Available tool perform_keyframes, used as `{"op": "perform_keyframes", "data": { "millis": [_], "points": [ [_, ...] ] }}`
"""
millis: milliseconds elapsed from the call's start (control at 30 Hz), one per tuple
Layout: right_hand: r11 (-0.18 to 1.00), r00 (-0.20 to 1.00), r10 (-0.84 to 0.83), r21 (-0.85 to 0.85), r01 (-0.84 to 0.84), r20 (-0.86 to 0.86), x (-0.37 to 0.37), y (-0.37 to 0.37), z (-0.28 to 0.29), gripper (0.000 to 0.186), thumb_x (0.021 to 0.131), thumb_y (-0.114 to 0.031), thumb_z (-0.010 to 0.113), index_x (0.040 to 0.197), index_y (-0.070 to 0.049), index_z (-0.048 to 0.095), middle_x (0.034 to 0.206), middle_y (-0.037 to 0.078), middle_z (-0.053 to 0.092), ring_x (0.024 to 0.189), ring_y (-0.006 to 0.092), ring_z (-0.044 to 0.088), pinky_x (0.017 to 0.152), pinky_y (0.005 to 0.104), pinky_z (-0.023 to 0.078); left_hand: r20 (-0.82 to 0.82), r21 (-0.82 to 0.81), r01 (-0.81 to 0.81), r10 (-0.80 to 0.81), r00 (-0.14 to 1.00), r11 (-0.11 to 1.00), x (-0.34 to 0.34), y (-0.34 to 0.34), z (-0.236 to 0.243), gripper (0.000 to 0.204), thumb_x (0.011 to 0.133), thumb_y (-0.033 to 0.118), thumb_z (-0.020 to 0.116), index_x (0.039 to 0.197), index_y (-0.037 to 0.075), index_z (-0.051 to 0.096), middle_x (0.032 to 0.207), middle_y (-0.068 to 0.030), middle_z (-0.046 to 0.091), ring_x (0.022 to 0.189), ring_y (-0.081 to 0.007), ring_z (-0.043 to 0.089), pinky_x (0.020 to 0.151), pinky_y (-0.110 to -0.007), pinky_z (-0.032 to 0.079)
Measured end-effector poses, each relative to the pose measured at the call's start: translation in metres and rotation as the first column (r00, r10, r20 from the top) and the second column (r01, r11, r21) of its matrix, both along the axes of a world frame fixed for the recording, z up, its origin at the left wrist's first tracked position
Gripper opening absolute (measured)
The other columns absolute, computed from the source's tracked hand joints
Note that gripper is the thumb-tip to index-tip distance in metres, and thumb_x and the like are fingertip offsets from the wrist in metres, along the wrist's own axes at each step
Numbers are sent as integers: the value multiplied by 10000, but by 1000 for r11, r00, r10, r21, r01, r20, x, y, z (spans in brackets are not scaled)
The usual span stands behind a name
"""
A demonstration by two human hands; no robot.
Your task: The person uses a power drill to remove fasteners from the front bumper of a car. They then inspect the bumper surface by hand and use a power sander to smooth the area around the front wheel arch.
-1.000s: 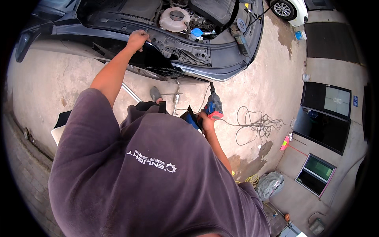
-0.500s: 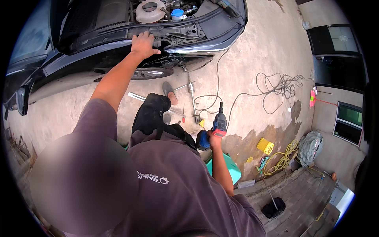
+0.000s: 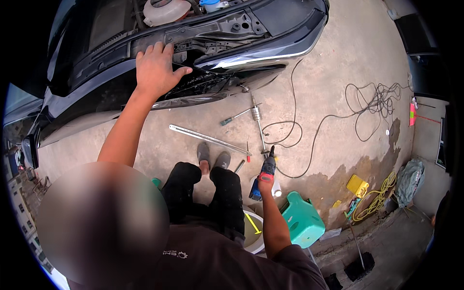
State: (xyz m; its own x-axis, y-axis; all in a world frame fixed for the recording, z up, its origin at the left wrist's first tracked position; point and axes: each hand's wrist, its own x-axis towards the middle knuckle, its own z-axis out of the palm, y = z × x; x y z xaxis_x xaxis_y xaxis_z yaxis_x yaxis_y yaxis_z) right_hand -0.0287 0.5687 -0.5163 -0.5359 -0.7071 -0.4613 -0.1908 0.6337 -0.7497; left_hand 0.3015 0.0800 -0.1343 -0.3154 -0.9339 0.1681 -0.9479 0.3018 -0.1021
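Power drill [image 3: 268, 166] at 4 o'clock from centre, nose [image 3: 272, 151] toward 12, my right grip [image 3: 265, 184] clamped round its handle. Probably dense, rigid, fairly robust; handle is the place to hold. Left grip [image 3: 157, 70] near 10:30, thumb spread, resting on the car [image 3: 285, 39].

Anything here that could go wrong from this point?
Possibly three things. The right hand alone holds the power tool, so it could twist or slip. The long metal bar lies just ahead of the shoes and might trip a step forward. The loosely tangled dark cable could snag a foot.
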Motion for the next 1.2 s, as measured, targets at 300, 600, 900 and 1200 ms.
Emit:
{"op": "perform_keyframes", "data": {
  "millis": [300,600,900,1200],
  "points": [
    [974,976,41,225,8,-213,25,-35,-210,261,804,-207,769,1015,-66,708,941,146,731,930,332,721,832,434,555,105,-434,241,-217,970,868,16,-17,-68,748,821,711,725,1115,23,755,888,-85,654,842,-288,650,740,-395,486],
    [914,933,-90,343,217,-350,26,-65,-338,580,823,-387,804,1258,-36,650,1139,282,728,1087,483,690,920,536,537,64,-246,-111,131,989,963,-30,-6,-49,613,892,593,678,931,-10,777,966,-180,731,926,-344,702,873,-439,524],
    [881,935,66,459,109,-349,-1,-67,-440,575,925,-466,662,1283,-22,587,1227,298,701,1197,473,659,991,558,528,22,-724,214,-288,957,656,26,-20,-103,689,926,671,632,767,6,724,766,-182,695,757,-370,691,704,-476,550],
    [776,768,551,538,-328,-326,-39,-114,-403,328,882,-263,650,1008,20,758,1116,288,730,1117,451,694,958,513,561,3,-632,149,-190,982,761,24,-15,-96,663,955,634,601,732,30,759,746,-170,718,759,-351,717,717,-460,565]
  ]
}}
